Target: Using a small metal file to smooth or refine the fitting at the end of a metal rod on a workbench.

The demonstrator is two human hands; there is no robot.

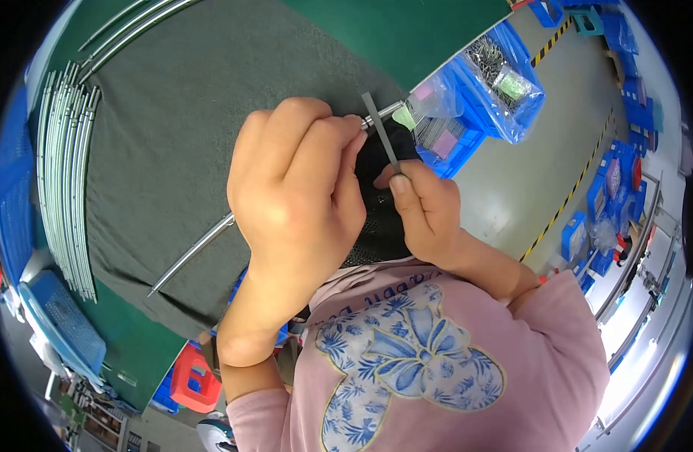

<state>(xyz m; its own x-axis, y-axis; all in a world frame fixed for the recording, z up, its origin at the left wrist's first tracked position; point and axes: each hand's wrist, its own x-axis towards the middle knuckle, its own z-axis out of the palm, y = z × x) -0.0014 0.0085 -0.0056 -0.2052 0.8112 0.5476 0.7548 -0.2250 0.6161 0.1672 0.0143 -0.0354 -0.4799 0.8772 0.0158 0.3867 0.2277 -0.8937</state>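
A thin shiny metal rod [192,254] passes slantwise through my left hand [293,181], whose fingers are closed around it. Beyond those fingers, the rod's far end [391,110] points up and to the right. My right hand [429,211] pinches the lower end of a flat dark grey strip [382,134] between thumb and fingers. The strip crosses the rod near its far end; whether they touch I cannot tell. Part of the rod is hidden inside my left hand.
A grey cloth [173,135] covers much of the green table [361,26]. Many similar rods [64,181] lie in a bundle at the left. Blue bins [538,98] with bagged metal parts stand at the right. A red crate [194,380] and blue basket [60,320] sit lower left.
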